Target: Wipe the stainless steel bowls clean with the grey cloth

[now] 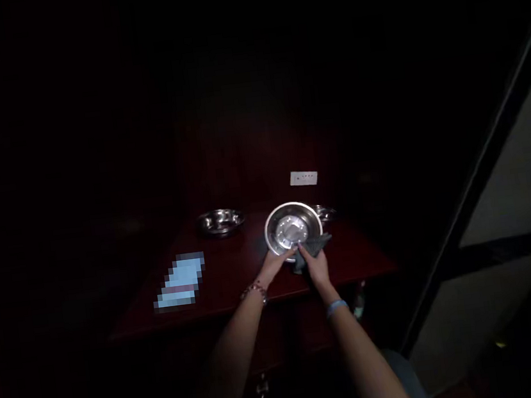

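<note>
Above the near part of the dark red bench [226, 275], I hold a steel bowl [292, 227], tilted so that its open side faces me. My left fingers [280, 258] pinch its near rim at the left, the thumb laid over the edge. My right fingers [306, 255] are closed on a grey cloth [319, 244] at the near right of the rim, the thumb reaching over the edge and part of the cloth sticking out to the right. I cannot tell whether the bowl's underside touches the bench.

A shiny dish [221, 222] sits farther left, apart from the bowl; another dish [326, 213] shows partly behind the bowl's right side. Beyond them is a white panel [303, 178] with small red marks. Toward the left end lies a blue oblong [182, 283], too blurred to name. Beads [256, 292] circle my left wrist, a blue band [337, 306] my right. Below the bench's front edge, near my right forearm, stands a bottle [359, 300], mostly in shadow.
</note>
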`<move>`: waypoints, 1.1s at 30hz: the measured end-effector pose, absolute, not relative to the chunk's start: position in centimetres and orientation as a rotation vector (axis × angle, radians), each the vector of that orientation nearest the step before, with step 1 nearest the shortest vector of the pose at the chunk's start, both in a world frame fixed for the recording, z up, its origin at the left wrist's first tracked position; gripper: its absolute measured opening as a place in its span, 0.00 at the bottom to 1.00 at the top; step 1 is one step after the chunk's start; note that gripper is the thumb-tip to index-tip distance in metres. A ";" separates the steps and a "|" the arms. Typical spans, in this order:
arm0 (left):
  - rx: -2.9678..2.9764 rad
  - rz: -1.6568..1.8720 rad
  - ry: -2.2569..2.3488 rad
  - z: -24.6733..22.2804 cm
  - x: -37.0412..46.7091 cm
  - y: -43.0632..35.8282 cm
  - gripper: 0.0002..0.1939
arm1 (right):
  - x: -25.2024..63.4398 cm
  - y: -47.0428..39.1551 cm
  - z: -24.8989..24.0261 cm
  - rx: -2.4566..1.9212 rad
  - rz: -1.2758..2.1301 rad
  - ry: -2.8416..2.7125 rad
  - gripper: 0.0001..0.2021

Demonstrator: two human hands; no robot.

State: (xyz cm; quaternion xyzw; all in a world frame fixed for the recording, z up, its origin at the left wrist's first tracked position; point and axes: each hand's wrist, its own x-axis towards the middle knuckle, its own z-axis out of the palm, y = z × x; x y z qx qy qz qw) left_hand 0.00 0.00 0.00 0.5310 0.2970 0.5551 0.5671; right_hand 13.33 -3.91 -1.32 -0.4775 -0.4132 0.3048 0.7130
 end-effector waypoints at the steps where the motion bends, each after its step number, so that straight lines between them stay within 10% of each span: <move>1: 1.245 1.309 0.699 0.1 0.0 -0.1 0.35 | 13.3 -3.9 -1.4 -1.055 0.672 -0.917 0.31; 33: 1.305 1.333 0.683 0.7 0.1 -1.0 0.22 | 13.5 -3.4 -2.1 -1.008 0.641 -0.942 0.28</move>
